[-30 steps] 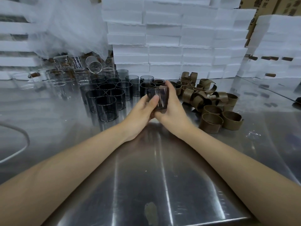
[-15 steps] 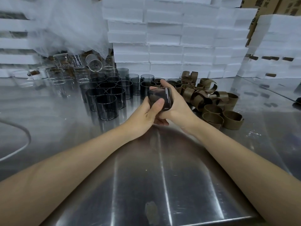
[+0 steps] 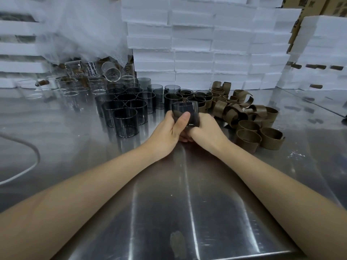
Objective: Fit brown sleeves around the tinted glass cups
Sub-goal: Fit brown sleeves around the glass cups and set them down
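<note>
Near edge first: both bare forearms stretch out over the steel worktop and meet around its middle. The left hand is curled round a tinted glass cup, thumb laid flat across its near wall. The right hand clasps the same cup from the other side, its fingers hidden behind the glass. The cup stands upright between them. Low on its wall, beside the thumb, there's a brownish band, likely a brown sleeve going on, though the tint makes that hard to call.

To do this well, I'd say keep the band square to the rim, squeeze evenly from both sides, and press the overlap flat with the thumb so it can't spring open.

Just left of the hands, bare tinted cups stand clustered. To the right, loose sleeves lie heaped. Behind the hands sit sleeved cups. Toward the far left are clear glasses, and white foam blocks are stacked along the far edge.
</note>
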Tool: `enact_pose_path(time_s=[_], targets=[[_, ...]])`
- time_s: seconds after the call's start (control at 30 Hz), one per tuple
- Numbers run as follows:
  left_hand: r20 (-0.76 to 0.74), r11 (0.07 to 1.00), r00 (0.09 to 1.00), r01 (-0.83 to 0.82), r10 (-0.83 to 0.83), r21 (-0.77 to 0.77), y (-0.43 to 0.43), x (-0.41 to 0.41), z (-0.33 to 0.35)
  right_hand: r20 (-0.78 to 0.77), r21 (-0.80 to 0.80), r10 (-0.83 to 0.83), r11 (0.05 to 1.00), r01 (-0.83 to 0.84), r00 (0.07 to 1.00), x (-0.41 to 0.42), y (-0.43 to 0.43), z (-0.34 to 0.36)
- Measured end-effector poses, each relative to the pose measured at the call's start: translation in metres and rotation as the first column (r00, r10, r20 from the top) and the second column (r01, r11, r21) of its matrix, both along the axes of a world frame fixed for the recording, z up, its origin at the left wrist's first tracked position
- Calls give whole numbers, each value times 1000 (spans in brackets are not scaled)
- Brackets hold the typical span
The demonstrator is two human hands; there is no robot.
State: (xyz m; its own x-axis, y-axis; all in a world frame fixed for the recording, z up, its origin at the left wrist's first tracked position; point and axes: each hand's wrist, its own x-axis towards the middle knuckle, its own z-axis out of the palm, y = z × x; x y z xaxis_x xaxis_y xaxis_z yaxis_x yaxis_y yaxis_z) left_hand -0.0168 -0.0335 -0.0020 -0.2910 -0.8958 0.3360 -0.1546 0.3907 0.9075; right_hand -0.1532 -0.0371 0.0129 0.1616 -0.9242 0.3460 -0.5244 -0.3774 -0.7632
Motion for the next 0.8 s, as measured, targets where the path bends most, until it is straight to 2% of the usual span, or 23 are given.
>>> enact_pose_path(time_s=[0.13,0.2,0.3,0.43,0.47,0.63,0.7,0.8], targets=[[19,1000,1000,-11,11,11,-1,0,1,-173,-108,-162,984,145,971,-3,-4,-2],[7,998,999,-46,45,42,-3,0,0,-184,-151,-210,971,183,960,-2,-7,-4],[-141,975,980,-109,138,191,-12,0,-1,-21,-141,-97,986,94,995,4,-6,-9],[-278,950,948,-63,153,306,-12,0,3,-72,-318,30,947,-52,997,6,-3,-7],[-301,949,945,-25,126,316,-11,0,5,-56,-318,44,946,-60,997,4,-2,-3],[-488,921,872,220,-38,323,-4,5,10,122,-81,223,973,-214,967,3,3,4],[-506,908,861,250,-50,336,-2,6,11,106,-68,229,972,-223,968,4,4,4],[-499,918,866,216,-24,331,-3,4,10,15,-137,180,975,-176,984,5,6,5]])
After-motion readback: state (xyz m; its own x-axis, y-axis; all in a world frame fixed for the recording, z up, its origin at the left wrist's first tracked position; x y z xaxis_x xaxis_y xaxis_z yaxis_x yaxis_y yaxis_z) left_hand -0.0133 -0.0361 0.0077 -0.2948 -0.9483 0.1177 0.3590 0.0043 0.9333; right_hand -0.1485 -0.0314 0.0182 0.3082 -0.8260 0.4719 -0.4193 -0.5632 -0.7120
